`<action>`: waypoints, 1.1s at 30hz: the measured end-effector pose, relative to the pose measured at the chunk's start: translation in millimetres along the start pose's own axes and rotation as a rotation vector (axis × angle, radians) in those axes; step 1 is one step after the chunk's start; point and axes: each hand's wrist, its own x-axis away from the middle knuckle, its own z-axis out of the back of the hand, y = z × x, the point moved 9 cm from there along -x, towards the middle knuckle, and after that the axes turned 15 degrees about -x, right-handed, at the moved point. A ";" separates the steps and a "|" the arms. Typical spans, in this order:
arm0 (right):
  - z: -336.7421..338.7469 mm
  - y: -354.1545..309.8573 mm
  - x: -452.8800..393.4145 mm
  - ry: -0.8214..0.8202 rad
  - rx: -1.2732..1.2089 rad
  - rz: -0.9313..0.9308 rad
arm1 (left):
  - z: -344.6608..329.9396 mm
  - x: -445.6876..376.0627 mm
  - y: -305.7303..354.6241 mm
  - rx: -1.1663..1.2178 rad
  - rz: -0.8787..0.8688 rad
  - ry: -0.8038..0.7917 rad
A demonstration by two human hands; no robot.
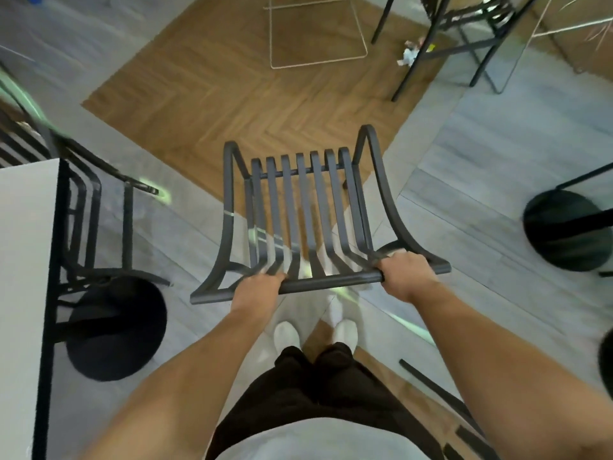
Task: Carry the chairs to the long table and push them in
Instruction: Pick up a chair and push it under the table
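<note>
Over the seam where grey tile meets the herringbone wood floor (pixel 232 94), I hold a dark slatted chair (pixel 305 207) by its top rail, seat pointing away from me. My left hand (pixel 257 290) and right hand (pixel 406 273) are each curled tight round that rail, well apart. A white table (pixel 23 260) edges the left side, another chair (pixel 96 207) beside it over a round black base (pixel 116 330). My white shoes (pixel 287 333) show below the rail.
</note>
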 end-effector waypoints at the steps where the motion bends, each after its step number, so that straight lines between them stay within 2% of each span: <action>1: -3.0 6.0 4.4 0.007 -0.015 -0.016 | 3.1 -2.5 5.0 -0.010 -0.018 -0.003; 10: -28.9 57.9 50.5 0.053 -0.108 -0.152 | 28.5 -25.1 57.8 -0.155 -0.156 -0.001; 14: -38.1 74.1 66.9 0.081 -0.145 -0.235 | 44.9 -37.9 76.8 -0.249 -0.223 0.060; 19: -48.3 86.9 83.3 0.110 -0.277 -0.355 | 67.7 -63.5 97.6 -0.340 -0.331 0.076; 28: -61.5 81.9 95.0 0.202 -0.467 -0.611 | 110.9 -112.9 131.3 -0.538 -0.648 0.169; 33: -69.0 64.4 91.5 0.247 -0.571 -0.741 | 133.8 -141.3 137.0 -0.609 -0.767 0.225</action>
